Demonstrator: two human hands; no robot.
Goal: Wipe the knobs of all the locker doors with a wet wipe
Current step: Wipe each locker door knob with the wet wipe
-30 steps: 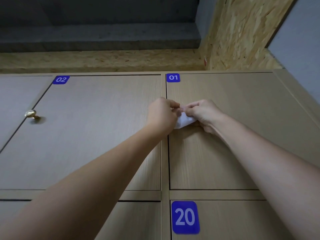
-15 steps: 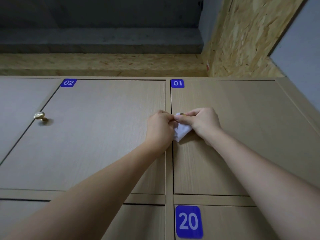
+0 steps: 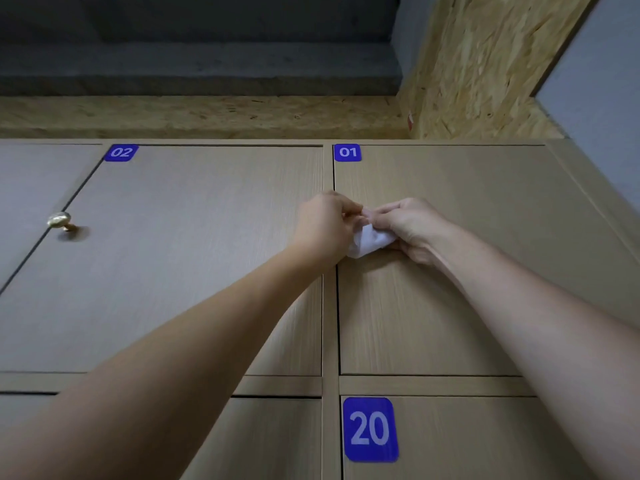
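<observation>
Head view, looking up at the locker bank: door 01 (image 3: 467,271) fills the upper right, hard against the bank's top right corner, with door 02 (image 3: 194,265) to its left and door 20 (image 3: 450,441) below it along the bottom edge. Rough chipboard (image 3: 485,64) boxes in the wall above and to the right.

Both my arms reach up to the left edge of door 01, where its knob should sit (I can't see the knob itself; my fingers and the wipe cover that spot). My right hand (image 3: 408,226) is curled round the bunched white wet wipe (image 3: 369,241), pinching it against the door's left edge so the damp cloth wraps whatever is underneath. My left hand (image 3: 323,225) is curled too, fingertips meeting the right hand's at the top of the wipe, I'd guess to steady the cloth or the knob while I rub.

The brass knob (image 3: 59,220) on door 02 stands bare at that door's left edge, well apart from my hands, so I judge it is yet to be wiped.
</observation>
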